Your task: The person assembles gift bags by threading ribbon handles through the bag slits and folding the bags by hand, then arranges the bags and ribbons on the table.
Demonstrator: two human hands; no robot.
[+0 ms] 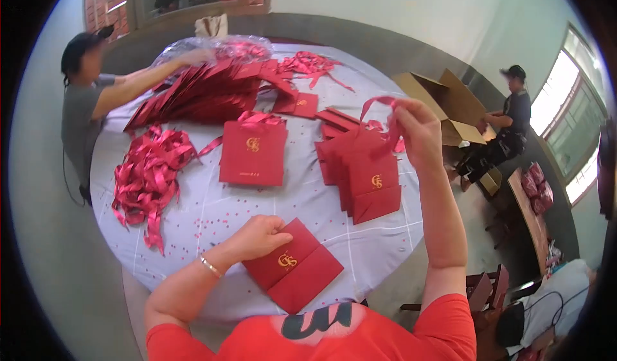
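Note:
A flat red paper gift bag (308, 272) with a gold emblem lies at the table's near edge. Its upper left edge is pinched by my left hand (262, 237), fingers curled and thumb on the paper. My right hand (416, 130) is raised over the right side of the table, closed on a red satin ribbon (371, 104) that loops down from the fingers. Beneath it leans a stack of red gift bags (376, 197). Another bag pile (252, 162) with ribbon handles lies at mid-table. To its left is a heap of loose red ribbons (151, 175).
A large fanned pile of red bags (199, 97) covers the far left, beside clear plastic wrap (257, 45). A person (83, 97) reaches over it. More ribbons (312, 64) lie farther back. Another person (514, 114) handles a cardboard box (456, 97) at right. Red scraps dot the white tablecloth (308, 213).

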